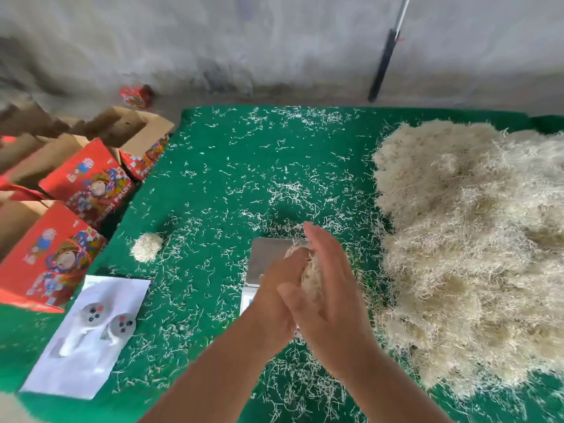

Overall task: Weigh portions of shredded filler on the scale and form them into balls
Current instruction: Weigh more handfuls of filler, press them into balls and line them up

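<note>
A pale wad of shredded filler (310,273) is pressed between my two palms above the scale (265,261), whose steel pan shows to the left of my hands. My left hand (276,297) cups the wad from below and the left. My right hand (329,288) lies over it with fingers fairly straight. A finished filler ball (146,247) rests on the green table cover (213,166) to the left. A big heap of loose filler (476,245) fills the right side.
Red printed cardboard boxes (61,209), some open, line the left edge. A white sheet with two small grey round items (91,334) lies at front left. Loose shreds litter the cover. A dark pole (383,65) leans on the grey wall behind.
</note>
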Demonstrator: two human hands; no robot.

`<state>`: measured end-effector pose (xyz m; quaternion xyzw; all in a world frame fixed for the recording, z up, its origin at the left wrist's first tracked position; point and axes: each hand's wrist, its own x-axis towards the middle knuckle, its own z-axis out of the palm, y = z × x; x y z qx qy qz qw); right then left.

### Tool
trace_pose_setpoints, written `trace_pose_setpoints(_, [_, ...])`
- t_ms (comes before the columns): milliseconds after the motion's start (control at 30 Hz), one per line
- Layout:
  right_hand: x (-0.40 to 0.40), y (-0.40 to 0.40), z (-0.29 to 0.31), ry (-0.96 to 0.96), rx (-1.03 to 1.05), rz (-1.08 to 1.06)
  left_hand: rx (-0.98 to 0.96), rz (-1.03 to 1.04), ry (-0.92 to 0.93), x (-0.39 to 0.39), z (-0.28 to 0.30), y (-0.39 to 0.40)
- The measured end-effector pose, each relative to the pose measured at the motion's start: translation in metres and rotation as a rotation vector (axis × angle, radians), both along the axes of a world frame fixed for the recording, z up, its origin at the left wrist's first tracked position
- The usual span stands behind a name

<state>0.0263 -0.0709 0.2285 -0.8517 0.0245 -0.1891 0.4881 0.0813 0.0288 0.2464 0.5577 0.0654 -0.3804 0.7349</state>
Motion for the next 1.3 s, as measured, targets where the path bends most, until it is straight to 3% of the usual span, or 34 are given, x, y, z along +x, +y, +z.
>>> trace_pose_setpoints(133, [0.017, 0.007, 0.005, -0.075, 0.117, -0.096, -0.002, 0.051, -0.236, -0.003, 0.031, -0.001])
trace_pose_setpoints(233, [0.023, 0.009, 0.017, -0.029, 0.296, -0.178, -0.047, 0.117, -0.154, -0.005, 0.054, -0.009])
trace_pose_setpoints(367, [0.027, 0.007, 0.043, -0.03, 0.33, -0.26, -0.022, 0.233, -0.106, -0.013, 0.069, -0.022])
trace_pose_setpoints(500, [0.029, -0.009, 0.065, 0.005, 0.481, -0.266, -0.002, 0.327, -0.202, -0.033, 0.081, -0.047])
trace_pose_setpoints(600, [0.029, -0.024, 0.083, 0.177, 0.704, -0.186, 0.137, 0.26, -0.533, -0.045, 0.08, -0.058])
trace_pose_setpoints(700, [0.023, -0.039, 0.096, 0.395, 0.967, -0.08, 0.453, 0.103, -1.03, -0.05, 0.069, -0.057])
trace_pose_setpoints(767, [0.012, -0.05, 0.105, 0.504, 1.278, 0.025, 0.694, 0.036, -1.314, -0.047, 0.058, -0.055])
trace_pose_setpoints(833, [0.005, -0.058, 0.105, 0.532, 1.413, 0.154, 0.775, 0.093, -1.46, -0.041, 0.056, -0.055])
trace_pose_setpoints(900, [-0.003, -0.062, 0.11, 0.536, 1.422, 0.257, 0.797, 0.218, -1.556, -0.033, 0.057, -0.059])
trace_pose_setpoints(1067, [-0.007, -0.063, 0.115, 0.461, 1.422, 0.222, 0.814, 0.38, -1.499, -0.015, 0.074, -0.074])
trace_pose_setpoints(1167, [-0.011, -0.065, 0.111, 0.408, 1.428, 0.219, 0.664, 0.44, -1.15, -0.007, 0.086, -0.079])
trace_pose_setpoints(1233, [-0.013, -0.064, 0.107, 0.347, 1.17, 0.039, 0.576, 0.346, -0.833, 0.0, 0.091, -0.082])
trace_pose_setpoints(1300, [-0.014, -0.062, 0.097, 0.129, 0.74, -0.138, 0.515, 0.155, -0.664, -0.006, 0.092, -0.081])
